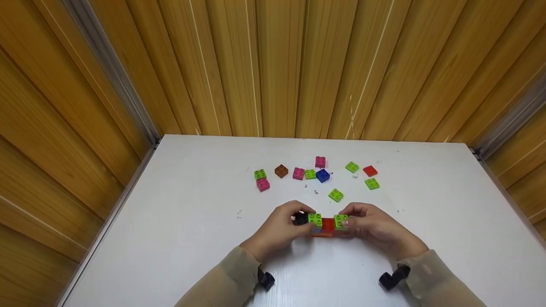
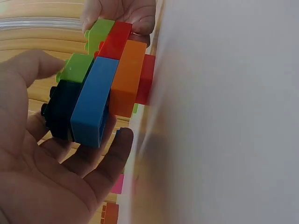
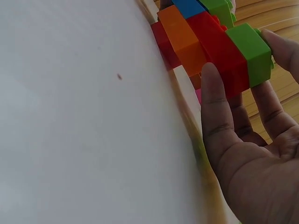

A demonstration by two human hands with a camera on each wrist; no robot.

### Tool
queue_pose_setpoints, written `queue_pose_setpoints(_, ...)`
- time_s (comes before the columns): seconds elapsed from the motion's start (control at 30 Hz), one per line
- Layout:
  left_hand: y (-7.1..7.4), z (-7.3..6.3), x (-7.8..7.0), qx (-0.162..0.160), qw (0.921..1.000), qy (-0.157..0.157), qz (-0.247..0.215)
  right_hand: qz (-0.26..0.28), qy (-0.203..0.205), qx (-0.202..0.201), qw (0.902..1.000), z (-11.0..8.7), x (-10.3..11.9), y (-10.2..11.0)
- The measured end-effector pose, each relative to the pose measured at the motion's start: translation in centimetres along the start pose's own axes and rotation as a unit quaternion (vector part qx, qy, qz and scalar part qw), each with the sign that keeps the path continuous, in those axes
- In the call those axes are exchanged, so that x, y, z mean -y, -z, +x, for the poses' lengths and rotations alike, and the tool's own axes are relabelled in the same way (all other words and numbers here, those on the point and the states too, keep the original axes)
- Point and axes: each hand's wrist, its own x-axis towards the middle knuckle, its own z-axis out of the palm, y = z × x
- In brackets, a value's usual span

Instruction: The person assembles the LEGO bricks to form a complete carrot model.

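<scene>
Between both hands is a stack of toy building bricks. In the left wrist view, its tiers run from a red brick point(image 2: 147, 79) at the bottom through an orange brick point(image 2: 128, 77) to a blue brick point(image 2: 95, 95) beside a red one point(image 2: 116, 41). A black brick point(image 2: 63, 105) and a green brick point(image 2: 77, 68) top the blue one; another green brick point(image 3: 250, 49) tops the red one's outer end. My left hand point(image 1: 279, 226) grips the black end, its thumb at the nearby green brick. My right hand point(image 1: 381, 228) holds the opposite end, thumb against the outer green brick.
Loose bricks lie beyond the hands on the white table point(image 1: 179, 204), among them a blue one point(image 1: 323, 175), a brown one point(image 1: 281, 171), a red one point(image 1: 370, 171) and several green and pink ones. Wood-patterned panels point(image 1: 277, 68) enclose the back and sides.
</scene>
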Motion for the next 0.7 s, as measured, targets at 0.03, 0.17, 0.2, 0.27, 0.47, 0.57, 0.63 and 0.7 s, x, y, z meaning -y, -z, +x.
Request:
queue_pose_setpoints(0.03, -0.1, 0.0, 0.0, -0.003, 1.0, 0.003, -0.006, 0.0, 0.001, -0.001, 1.0, 0.0, 0.0, 0.0)
queue_pose_setpoints(0.17, -0.4, 0.1, -0.1, -0.015, 0.999, 0.018, -0.037, -0.001, 0.004, 0.0, 1.0, 0.0, 0.1, -0.1)
queue_pose_setpoints(0.2, -0.6, 0.0, -0.1, -0.018, 0.9985, 0.022, -0.046, -0.002, 0.004, 0.0, 1.0, 0.0, 0.1, -0.1)
queue_pose_setpoints(0.27, -0.7, 0.0, -0.1, -0.025, 0.9974, 0.026, -0.062, -0.003, 0.0, -0.001, 1.0, 0.1, 0.2, -0.2)
queue_pose_setpoints(0.47, -0.9, 0.1, -0.3, -0.038, 0.9959, 0.018, -0.08, 0.002, -0.007, -0.012, 0.9999, 0.0, 0.1, -0.2)
queue_pose_setpoints(0.57, -1.0, 0.2, -0.4, -0.041, 0.9961, 0.015, -0.076, 0.006, -0.002, -0.011, 0.9999, 0.1, 0.0, -0.1)
queue_pose_setpoints(0.63, -1.1, 0.1, -0.5, -0.042, 0.9962, 0.016, -0.074, 0.007, 0.002, -0.005, 1.0, 0.1, -0.1, -0.1)
queue_pose_setpoints(0.7, -1.1, 0.1, -0.6, -0.04, 0.9963, 0.017, -0.074, 0.009, 0.006, -0.001, 0.9999, 0.1, -0.1, 0.0)
